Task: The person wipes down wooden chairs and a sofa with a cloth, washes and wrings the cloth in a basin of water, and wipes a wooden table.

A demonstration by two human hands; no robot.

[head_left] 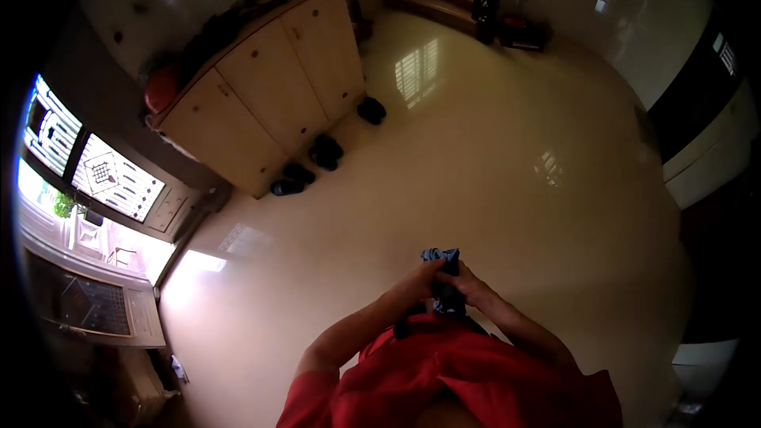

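Currently, the left hand (425, 279) and right hand (473, 286) close from opposite sides on a crumpled blue-grey fabric bundle (449, 296). It lies within the grip, long axis running from beyond the fingers toward the red shirt (479, 357); neither hand is clearly nearer.

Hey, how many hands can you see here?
2: the left hand on the left side of the bluish bundle, the right hand on its right side. No others show.
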